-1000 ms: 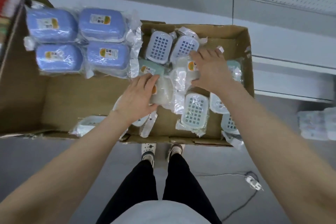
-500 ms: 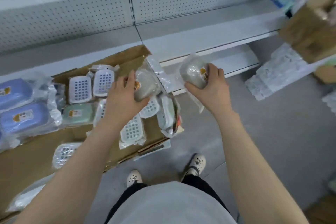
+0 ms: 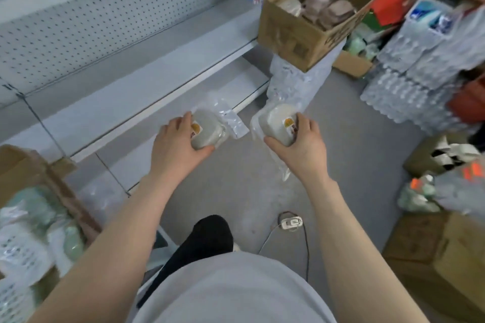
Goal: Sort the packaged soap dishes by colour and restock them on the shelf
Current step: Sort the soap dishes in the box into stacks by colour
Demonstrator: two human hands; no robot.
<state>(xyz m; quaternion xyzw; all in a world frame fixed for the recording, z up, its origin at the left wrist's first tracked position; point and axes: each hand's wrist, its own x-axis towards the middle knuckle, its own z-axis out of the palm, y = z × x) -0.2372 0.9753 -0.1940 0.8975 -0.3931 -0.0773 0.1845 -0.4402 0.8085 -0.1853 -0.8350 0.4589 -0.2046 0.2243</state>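
Note:
My left hand (image 3: 176, 145) grips a beige soap dish (image 3: 207, 131) sealed in clear plastic, held over the floor in front of the low grey shelf (image 3: 147, 86). My right hand (image 3: 299, 148) grips a second beige packaged soap dish (image 3: 278, 123), its loose wrapper hanging down. The two packages are apart, side by side. At the far left edge the cardboard box (image 3: 34, 173) holds green and white packaged soap dishes (image 3: 34, 233), blurred. Up right, another cardboard box (image 3: 309, 31) contains brownish wrapped dishes (image 3: 328, 0).
The shelf has a white pegboard back (image 3: 105, 16). Stacked shrink-wrapped water bottles (image 3: 409, 78) stand at the right, with more cartons (image 3: 441, 257) and bagged goods below them. A white plug and cable (image 3: 291, 223) lie on the grey floor near my feet.
Both hands lifted a beige packaged dish out of the left box and carried them to the right. My view swung right, so the box slid to the left edge.

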